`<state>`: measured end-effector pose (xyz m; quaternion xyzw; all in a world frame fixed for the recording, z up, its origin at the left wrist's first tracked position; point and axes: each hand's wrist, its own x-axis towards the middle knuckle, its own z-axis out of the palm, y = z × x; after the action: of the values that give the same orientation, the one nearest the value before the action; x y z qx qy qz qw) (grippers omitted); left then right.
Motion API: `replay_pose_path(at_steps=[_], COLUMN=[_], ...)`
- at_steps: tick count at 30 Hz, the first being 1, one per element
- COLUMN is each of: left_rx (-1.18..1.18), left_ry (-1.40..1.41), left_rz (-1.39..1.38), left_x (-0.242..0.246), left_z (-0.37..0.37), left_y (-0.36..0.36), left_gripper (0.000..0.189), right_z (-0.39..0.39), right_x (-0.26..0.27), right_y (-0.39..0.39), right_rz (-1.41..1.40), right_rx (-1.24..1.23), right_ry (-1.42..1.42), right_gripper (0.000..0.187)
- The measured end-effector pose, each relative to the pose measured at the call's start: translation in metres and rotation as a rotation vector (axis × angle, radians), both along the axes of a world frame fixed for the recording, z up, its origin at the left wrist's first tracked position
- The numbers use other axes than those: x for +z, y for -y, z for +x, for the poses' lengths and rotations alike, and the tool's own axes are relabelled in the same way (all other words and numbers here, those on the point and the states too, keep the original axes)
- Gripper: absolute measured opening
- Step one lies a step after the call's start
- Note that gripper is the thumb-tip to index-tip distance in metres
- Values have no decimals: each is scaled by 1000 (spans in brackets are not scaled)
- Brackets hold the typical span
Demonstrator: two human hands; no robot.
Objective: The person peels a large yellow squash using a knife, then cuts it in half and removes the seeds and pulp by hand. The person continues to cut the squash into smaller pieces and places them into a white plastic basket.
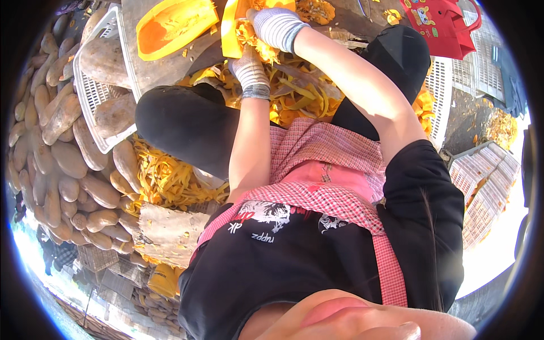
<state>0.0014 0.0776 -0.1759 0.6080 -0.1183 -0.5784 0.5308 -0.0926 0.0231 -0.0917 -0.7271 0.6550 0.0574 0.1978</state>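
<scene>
A peeled orange pumpkin half (230, 32) is tilted up at the top centre, its hollow showing stringy pulp (248, 36). My left hand (250, 71), in a striped knit glove, grips its near end; the fingertips are partly hidden. Inside the hollow is my right hand (278, 27), gloved the same way, fingers curled against the pulp. Whether it holds a tool is hidden. Strands of pulp hang below it. Just left lies another peeled, hollowed half (176, 27) on a board (157, 72). Orange peelings (306, 91) are heaped between my knees.
Whole tan pumpkins (68, 157) are piled at left, beside a white plastic crate (102, 138) holding more. Thin peel strips (163, 174) lie by my left knee. Scooped pulp with seeds (315, 11) sits at top. A red bag (444, 29) and stacked crates (484, 195) are at right.
</scene>
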Motion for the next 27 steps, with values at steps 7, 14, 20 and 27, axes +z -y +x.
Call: replay_pose_path(at_steps=[7,14,20,27], left_rx=[-51,-13,22,-154], left_ry=[63,161,155,526], left_rz=[-168,-132,-144,-130], left_x=[0,27,20,34], left_z=[-2,-9,-8,-19], left_y=[-2,-9,-9,-7], left_gripper=[42,44,44,44], right_z=[-40,-23,-25,-68], right_x=[-23,-8,31,-71], right_y=[41,25,0,49], right_rz=[5,45,238,-63], right_rx=[-102,-106,238,-79], right_ry=[-16,-123,-200,-258], right_gripper=[33,32,33,29])
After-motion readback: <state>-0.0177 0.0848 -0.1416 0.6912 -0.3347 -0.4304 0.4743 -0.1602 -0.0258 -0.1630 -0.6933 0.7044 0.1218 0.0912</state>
